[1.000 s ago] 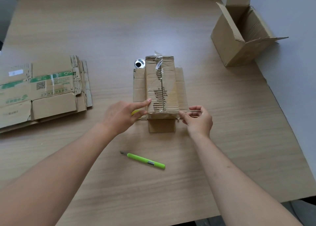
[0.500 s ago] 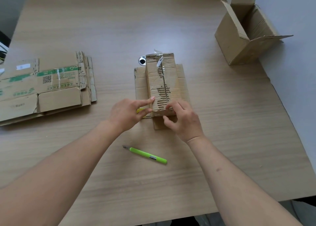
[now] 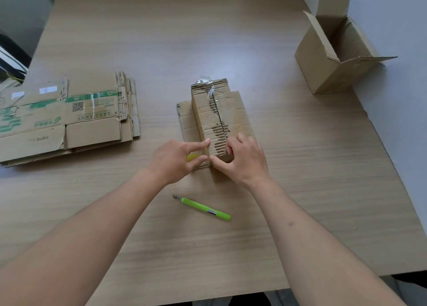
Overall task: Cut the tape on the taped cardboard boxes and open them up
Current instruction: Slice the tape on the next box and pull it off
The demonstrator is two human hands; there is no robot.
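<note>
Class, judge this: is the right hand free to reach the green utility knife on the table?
Probably yes: the green utility knife lies uncovered near the right hand, which must first leave the torn cardboard box.

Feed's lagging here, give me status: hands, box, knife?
Left hand steadies the taped box, a finger straight along its side. Right hand picks at its near end. Green knife lies unused on the table.

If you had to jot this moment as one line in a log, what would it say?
both hands on small box | left hand steadies side | right hand picks at near end | green cutter idle on table
</note>
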